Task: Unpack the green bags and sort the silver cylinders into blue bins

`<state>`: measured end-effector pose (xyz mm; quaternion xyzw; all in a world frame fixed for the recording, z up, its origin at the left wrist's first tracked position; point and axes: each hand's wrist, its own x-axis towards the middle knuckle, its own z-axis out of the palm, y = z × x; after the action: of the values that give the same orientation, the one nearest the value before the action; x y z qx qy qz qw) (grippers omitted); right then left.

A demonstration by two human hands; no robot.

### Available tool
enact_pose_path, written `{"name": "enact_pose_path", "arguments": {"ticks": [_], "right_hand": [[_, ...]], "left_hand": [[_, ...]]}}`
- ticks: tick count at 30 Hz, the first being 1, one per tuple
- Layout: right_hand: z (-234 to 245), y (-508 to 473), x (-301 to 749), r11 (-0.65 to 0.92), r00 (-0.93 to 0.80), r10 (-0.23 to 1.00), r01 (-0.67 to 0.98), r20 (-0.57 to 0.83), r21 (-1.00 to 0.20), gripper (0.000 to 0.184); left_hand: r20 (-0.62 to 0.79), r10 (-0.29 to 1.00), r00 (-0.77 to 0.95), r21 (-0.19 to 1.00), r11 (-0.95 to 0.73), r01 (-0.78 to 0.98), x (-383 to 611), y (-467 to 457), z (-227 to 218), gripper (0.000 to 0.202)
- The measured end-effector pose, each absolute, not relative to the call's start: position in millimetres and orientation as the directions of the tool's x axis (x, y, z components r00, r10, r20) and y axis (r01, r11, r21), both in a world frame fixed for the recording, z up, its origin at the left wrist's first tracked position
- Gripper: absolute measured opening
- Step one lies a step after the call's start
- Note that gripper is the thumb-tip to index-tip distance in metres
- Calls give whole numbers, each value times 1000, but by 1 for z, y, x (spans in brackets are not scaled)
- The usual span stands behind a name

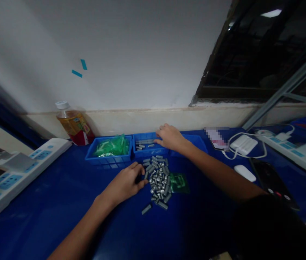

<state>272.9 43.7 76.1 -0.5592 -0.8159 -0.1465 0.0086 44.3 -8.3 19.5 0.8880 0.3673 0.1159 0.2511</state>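
A pile of small grey metal cylinders (158,180) lies on the blue table (60,202). My left hand (125,182) rests at the pile's left edge, fingers curled in a pinch on something I cannot make out. My right hand (169,137) reaches over the middle blue bin (139,151), which holds a few grey cylinders, its fingers bent downward above them. The left blue bin (98,157) holds green plastic parts (112,145). A small green bag (179,182) lies right of the pile.
A drink bottle (74,124) stands against the wall at the back left. White power strips lie at far left (20,168) and far right (288,146). A white charger (243,144), a white mouse (245,172) and a dark phone (273,182) sit to the right.
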Motion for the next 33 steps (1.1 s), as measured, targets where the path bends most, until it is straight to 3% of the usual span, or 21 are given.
{"name": "enact_pose_path", "arguments": {"ticks": [4, 8, 11, 16, 23, 29, 33], "right_hand": [[61, -18, 276, 388, -281, 815, 915, 507, -115, 25], [37, -70, 267, 519, -313, 785, 804, 535, -290, 12], [33, -82, 259, 566, -390, 792, 757, 470, -326, 25], [30, -79, 253, 614, -431, 773, 691, 465, -382, 11], [20, -77, 254, 534, -291, 810, 724, 509, -436, 12], [21, -78, 252, 508, -270, 837, 706, 476, -493, 11], [23, -80, 251, 545, -319, 815, 705, 484, -454, 13]], "left_hand": [[28, 732, 681, 577, -568, 587, 46, -7, 23, 8], [54, 722, 690, 675, -536, 508, 51, -9, 29, 19], [96, 702, 706, 747, -520, 415, 58, -15, 30, 28], [142, 686, 714, 781, -520, 345, 65, -21, 25, 36], [211, 699, 683, 752, -563, 344, 66, -28, 15, 20], [300, 712, 635, 699, -617, 362, 66, -30, 11, 16], [328, 691, 644, 661, -655, 367, 63, -29, 12, 18]]}}
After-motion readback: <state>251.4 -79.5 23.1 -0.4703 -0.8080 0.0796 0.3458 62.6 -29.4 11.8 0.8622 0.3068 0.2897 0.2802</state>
